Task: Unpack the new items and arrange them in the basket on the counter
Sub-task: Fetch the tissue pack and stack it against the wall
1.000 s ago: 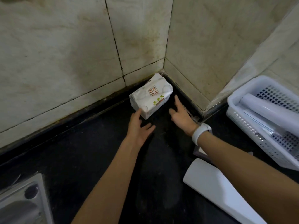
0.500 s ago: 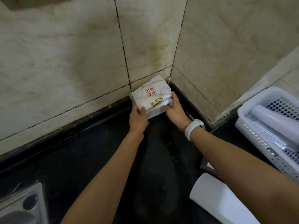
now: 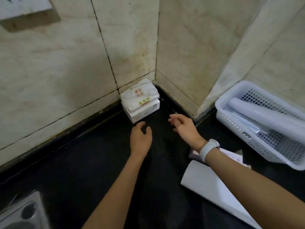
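Two white tissue packs [image 3: 140, 100] lie stacked in the corner where the tiled walls meet, on the black counter [image 3: 82, 162]. My left hand [image 3: 140, 138] hovers just in front of the stack, fingers loosely curled, holding nothing. My right hand [image 3: 184, 128], with a white wristband, is to the right of the stack, fingers spread, not touching it. A white perforated basket [image 3: 257, 146] stands at the right; a white roll [image 3: 264, 114] and a flat clear-wrapped item lie in it.
A white paper roll [image 3: 214, 189] lies on the counter under my right forearm, next to a flat pinkish packet [image 3: 231, 154]. A metal sink edge [image 3: 21, 212] shows at the bottom left. A wall fixture [image 3: 24, 12] sits at the top left.
Both hands gripped the tissue packs half a second ago, pushed them into the corner, and have now let go and drawn back toward me.
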Demonstrator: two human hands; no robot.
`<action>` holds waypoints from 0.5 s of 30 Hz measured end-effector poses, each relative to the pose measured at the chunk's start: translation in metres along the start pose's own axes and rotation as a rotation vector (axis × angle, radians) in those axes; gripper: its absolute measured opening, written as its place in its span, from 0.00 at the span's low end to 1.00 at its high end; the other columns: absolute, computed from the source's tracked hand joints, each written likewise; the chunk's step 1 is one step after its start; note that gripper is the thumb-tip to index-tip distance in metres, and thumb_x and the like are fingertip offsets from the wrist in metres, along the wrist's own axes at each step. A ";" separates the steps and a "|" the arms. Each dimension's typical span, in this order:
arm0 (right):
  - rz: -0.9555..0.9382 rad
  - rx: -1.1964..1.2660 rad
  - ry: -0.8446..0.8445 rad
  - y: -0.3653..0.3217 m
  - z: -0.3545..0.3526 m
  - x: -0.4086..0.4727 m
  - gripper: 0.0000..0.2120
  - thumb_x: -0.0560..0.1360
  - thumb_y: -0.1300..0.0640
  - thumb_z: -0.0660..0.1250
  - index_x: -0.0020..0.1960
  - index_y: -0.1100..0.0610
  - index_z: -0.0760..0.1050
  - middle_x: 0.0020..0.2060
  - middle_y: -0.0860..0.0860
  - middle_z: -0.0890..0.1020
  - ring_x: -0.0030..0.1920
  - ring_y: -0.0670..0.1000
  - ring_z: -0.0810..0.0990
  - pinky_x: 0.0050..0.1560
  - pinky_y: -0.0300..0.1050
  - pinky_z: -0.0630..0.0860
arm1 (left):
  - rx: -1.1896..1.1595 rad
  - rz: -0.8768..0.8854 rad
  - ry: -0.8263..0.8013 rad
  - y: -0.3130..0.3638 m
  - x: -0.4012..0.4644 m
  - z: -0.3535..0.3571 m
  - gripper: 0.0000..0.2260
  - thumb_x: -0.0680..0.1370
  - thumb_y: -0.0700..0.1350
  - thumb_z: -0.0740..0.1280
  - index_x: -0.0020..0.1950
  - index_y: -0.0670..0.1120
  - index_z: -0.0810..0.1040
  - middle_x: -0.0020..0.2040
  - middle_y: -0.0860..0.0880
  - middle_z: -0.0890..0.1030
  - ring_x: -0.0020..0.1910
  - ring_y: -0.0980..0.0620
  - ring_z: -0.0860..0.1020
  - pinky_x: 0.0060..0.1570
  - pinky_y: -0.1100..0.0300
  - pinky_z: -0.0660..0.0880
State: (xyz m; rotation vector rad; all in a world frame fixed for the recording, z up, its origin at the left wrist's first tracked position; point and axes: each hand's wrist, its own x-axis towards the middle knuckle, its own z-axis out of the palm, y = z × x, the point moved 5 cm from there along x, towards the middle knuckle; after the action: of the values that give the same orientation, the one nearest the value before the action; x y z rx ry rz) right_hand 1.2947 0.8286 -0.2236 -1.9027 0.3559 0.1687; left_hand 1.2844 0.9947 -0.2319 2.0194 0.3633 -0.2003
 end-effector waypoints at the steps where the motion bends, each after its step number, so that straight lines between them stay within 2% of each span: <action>1: -0.005 0.011 0.015 0.007 -0.012 -0.017 0.13 0.78 0.63 0.54 0.59 0.60 0.73 0.54 0.59 0.80 0.56 0.53 0.76 0.63 0.53 0.72 | 0.037 0.041 -0.020 0.004 -0.014 0.009 0.16 0.78 0.45 0.61 0.65 0.46 0.71 0.65 0.44 0.73 0.58 0.53 0.73 0.55 0.62 0.66; 4: -0.020 0.022 0.075 0.028 -0.058 -0.065 0.13 0.78 0.66 0.54 0.55 0.61 0.75 0.49 0.60 0.81 0.48 0.51 0.77 0.56 0.49 0.74 | 0.116 0.183 -0.116 0.021 -0.053 0.044 0.13 0.78 0.44 0.61 0.61 0.46 0.75 0.60 0.46 0.76 0.59 0.50 0.74 0.56 0.63 0.66; 8: -0.028 0.008 0.187 0.053 -0.136 -0.110 0.12 0.77 0.66 0.54 0.53 0.60 0.76 0.44 0.55 0.80 0.46 0.52 0.78 0.52 0.50 0.75 | 0.198 0.361 -0.265 0.060 -0.093 0.104 0.13 0.78 0.43 0.60 0.61 0.46 0.75 0.60 0.46 0.76 0.59 0.50 0.74 0.56 0.62 0.66; 10: -0.025 -0.008 0.229 0.065 -0.175 -0.124 0.13 0.78 0.66 0.54 0.53 0.59 0.75 0.44 0.55 0.80 0.47 0.52 0.78 0.52 0.48 0.75 | 0.247 0.434 -0.320 0.083 -0.107 0.137 0.13 0.78 0.43 0.60 0.61 0.46 0.75 0.61 0.46 0.76 0.60 0.50 0.73 0.58 0.61 0.66; 15: -0.014 -0.116 0.367 0.091 -0.268 -0.142 0.12 0.77 0.66 0.56 0.53 0.58 0.76 0.49 0.54 0.81 0.51 0.51 0.77 0.57 0.47 0.73 | 0.408 0.650 -0.386 0.135 -0.132 0.217 0.13 0.78 0.43 0.58 0.61 0.44 0.74 0.62 0.44 0.75 0.61 0.46 0.72 0.62 0.50 0.69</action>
State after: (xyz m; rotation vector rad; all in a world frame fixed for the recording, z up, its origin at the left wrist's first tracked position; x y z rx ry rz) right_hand 1.1166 0.5730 -0.1692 -2.0500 0.5896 -0.1760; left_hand 1.2098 0.7221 -0.1788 2.3186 -0.6195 -0.2605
